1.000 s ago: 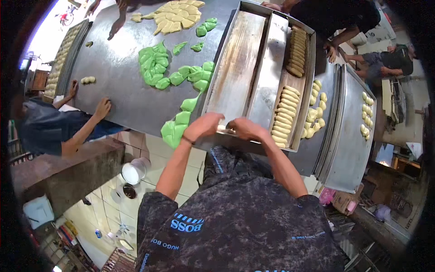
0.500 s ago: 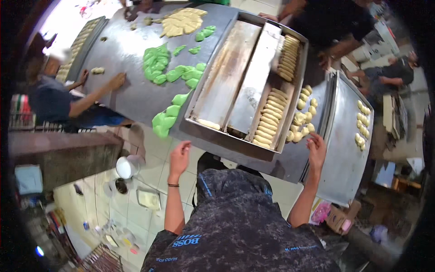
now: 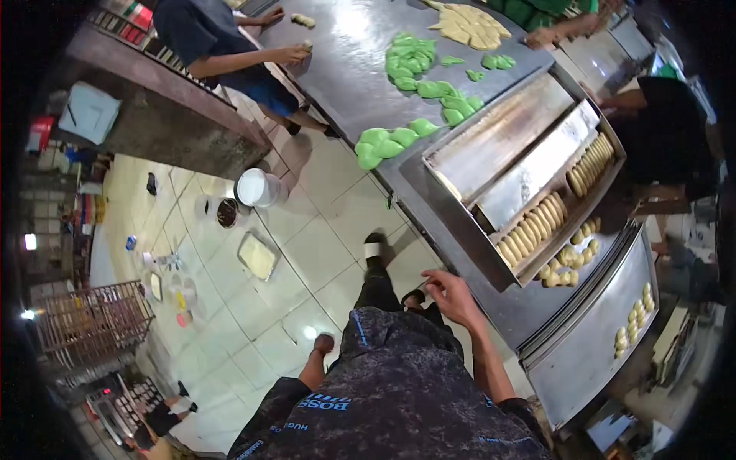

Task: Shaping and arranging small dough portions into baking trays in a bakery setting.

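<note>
My right hand [image 3: 454, 297] is just off the near edge of the metal table [image 3: 337, 84], with its fingers apart and nothing in them. My left hand [image 3: 323, 343] hangs low over the tiled floor near my hip, its fingers hard to make out. Closest to my right hand on the table is a deep metal tray [image 3: 502, 277]. Inside it, rows of shaped dough pieces [image 3: 533, 228] lie beside long metal plates [image 3: 540, 157]. Loose dough balls [image 3: 569, 257] sit against its right side. Farther back are green dough pieces [image 3: 410, 65] and a cut yellow dough sheet [image 3: 469, 27].
At right stands a flat tray [image 3: 575, 368] with several dough pieces. A white bucket [image 3: 261, 188] and a shallow pan [image 3: 258, 256] are on the floor. A low wall [image 3: 184, 115] runs at left. One co-worker's hand [image 3: 295, 54] works across the table; another's hand [image 3: 541, 37] rests at its far edge.
My view has swung left, so the table now sits farther right. My right hand has come away from the loose dough balls, and my left hand has dropped lower beside my body.
</note>
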Available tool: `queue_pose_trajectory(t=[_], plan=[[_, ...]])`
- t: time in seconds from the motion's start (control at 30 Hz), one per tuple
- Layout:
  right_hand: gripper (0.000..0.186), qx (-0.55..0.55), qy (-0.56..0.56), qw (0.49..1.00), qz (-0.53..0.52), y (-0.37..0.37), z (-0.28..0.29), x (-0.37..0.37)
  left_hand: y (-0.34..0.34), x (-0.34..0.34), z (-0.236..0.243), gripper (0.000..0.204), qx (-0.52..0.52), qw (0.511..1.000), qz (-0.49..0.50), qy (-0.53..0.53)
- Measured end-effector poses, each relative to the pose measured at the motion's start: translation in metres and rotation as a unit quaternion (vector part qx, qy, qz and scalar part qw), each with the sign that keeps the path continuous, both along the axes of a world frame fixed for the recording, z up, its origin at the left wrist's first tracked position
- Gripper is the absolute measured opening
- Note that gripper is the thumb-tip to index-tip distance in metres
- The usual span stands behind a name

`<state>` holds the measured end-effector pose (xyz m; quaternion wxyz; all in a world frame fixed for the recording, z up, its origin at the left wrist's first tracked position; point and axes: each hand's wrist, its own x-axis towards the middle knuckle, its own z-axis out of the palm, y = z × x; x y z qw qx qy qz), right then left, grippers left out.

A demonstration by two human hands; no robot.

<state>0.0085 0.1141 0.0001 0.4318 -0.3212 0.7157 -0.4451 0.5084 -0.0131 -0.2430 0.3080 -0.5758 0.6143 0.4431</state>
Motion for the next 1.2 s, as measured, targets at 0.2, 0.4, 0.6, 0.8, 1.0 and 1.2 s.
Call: queue_pose_trajectory(t=[0.2,0.4,0.6,0.8,1.0,1.2], plan=[[0.03,0.07,0.016,0.993,0.092,-0.067,-0.044,0.024,0.014,0.065,-0.01,0.031,0.068,0.986,0.15,-0.024],[0.026,0.167,0.045,0.981,0.09,-0.174,-0.166,0.044,-0.123,0.007,-0.053,0.029,-0.09,0.983,0.003,0.162],[0.021,0.279,0.037,0.955,0.092,-0.263,-0.347,0.043,-0.225,-0.084,-0.085,0.034,-0.268,0.941,0.057,0.198],[0.016,0.319,0.146,0.928,0.127,-0.342,-0.598,0.035,-0.21,-0.146,-0.156,0.054,-0.228,0.973,-0.027,-0.006],[0.012,0.318,0.329,0.883,0.101,-0.399,-0.855,0.005,-0.212,-0.123,-0.203,0.066,-0.208,0.978,0.007,0.014],[0.008,0.259,0.361,0.894,0.063,-0.395,-0.926,0.024,-0.202,-0.115,-0.196,0.066,-0.172,0.983,-0.008,-0.058]])
